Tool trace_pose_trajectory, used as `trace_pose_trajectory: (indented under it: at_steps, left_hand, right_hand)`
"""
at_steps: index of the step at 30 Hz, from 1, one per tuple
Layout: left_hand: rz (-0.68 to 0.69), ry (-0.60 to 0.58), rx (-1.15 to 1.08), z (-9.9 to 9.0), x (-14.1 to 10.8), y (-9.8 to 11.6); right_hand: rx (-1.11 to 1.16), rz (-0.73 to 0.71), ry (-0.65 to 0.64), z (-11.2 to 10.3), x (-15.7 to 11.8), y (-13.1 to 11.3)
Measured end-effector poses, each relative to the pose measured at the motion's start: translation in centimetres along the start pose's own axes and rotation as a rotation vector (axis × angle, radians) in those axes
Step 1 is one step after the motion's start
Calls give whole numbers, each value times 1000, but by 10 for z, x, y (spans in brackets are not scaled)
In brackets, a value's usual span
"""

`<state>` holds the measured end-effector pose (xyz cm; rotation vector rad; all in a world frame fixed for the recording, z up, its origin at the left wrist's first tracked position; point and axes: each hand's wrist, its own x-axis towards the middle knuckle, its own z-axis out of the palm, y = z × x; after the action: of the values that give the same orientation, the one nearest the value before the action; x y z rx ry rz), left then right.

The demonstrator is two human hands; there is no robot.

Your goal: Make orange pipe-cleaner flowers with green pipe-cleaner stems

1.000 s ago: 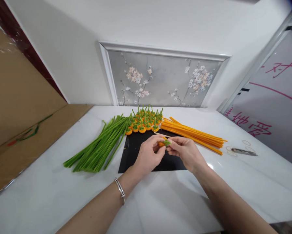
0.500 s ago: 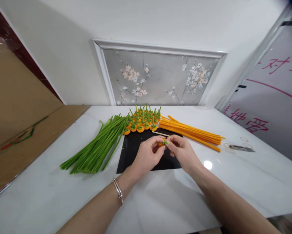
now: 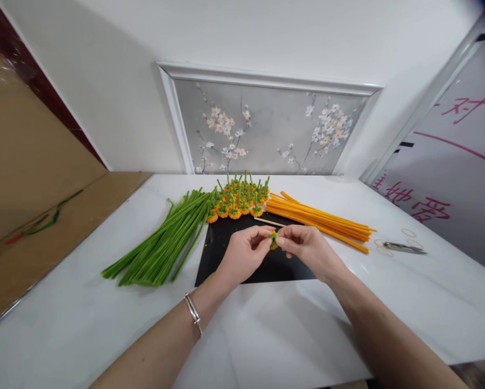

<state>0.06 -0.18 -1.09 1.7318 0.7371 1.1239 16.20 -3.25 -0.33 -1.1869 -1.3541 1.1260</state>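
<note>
Fingertips of the left hand (image 3: 246, 254) and right hand (image 3: 307, 247) pinch a small orange-and-green fuzzy pumpkin shape (image 3: 273, 244) over the black rectangular mat (image 3: 221, 256)! Behind, a cluster of stemmed orange pumpkins (image 3: 234, 214) looks finished; this one's green top seems unfinished, with long green fuzzy stems (image 3: 161, 243) lying unused.

Fingers of the left hand (image 3: 246, 253) and right hand (image 3: 307, 247) partly hide the orange-and-green piece (image 3: 273, 242) between them and the black mat (image 3: 221, 243) below them.
</note>
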Motion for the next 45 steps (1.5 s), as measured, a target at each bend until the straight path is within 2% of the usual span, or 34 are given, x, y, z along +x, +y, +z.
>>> trace_pose_trajectory:
  at_steps: [3,5,10,12,14,16,21,24,27,33,35,37,38,40,43,45]
  left_hand:
    - [-54,-36,-29,0,1,3]
    - [-57,-62,-21,0,1,5]
    - [-14,-96,-38,-1,-1,7]
    - [-14,-82,-38,0,-1,7]
    - [-16,-64,-31,0,-1,7]
    - [-16,-56,-35,0,-1,8]
    - [-19,-68,-35,1,-1,6]
    - [-13,-69,-13,2,0,3]
    - [-50,-82,-19,0,1,3]
    - [-233,-102,-112,-4,4,11]
    - [-259,-97,-137,-5,4,12]
    - [-201,-80,-126,-5,4,11]
    - [-136,-58,-100,-6,4,11]
    - [34,3,11,-6,3,9]
    - [268,61,276,-7,1,6]
    - [385,61,422,-8,-1,3]
  right_hand:
    - [-140,-87,-6,-4,0,-1]
    - [-149,-111,7,-3,0,-1]
    - [131,44,62,7,-4,1]
    - [164,64,113,12,-6,2]
    - [113,12,172,15,-6,3]
    - [31,-60,178,14,-5,2]
    - [-170,-122,54,0,-1,2]
    - [-318,-180,27,-5,-1,3]
    - [-480,-297,35,-7,-1,4]
    - [-803,-742,-82,-21,0,-3]
    - [-913,-814,-85,-24,0,-5]
    - [-872,-784,-27,-23,0,-4]
    - [-789,-721,29,-21,0,-4]
    - [-543,-500,116,-17,-1,-3]
    - [-208,-169,64,-11,-3,-4]
    - [-137,-86,-17,-9,-5,-7]
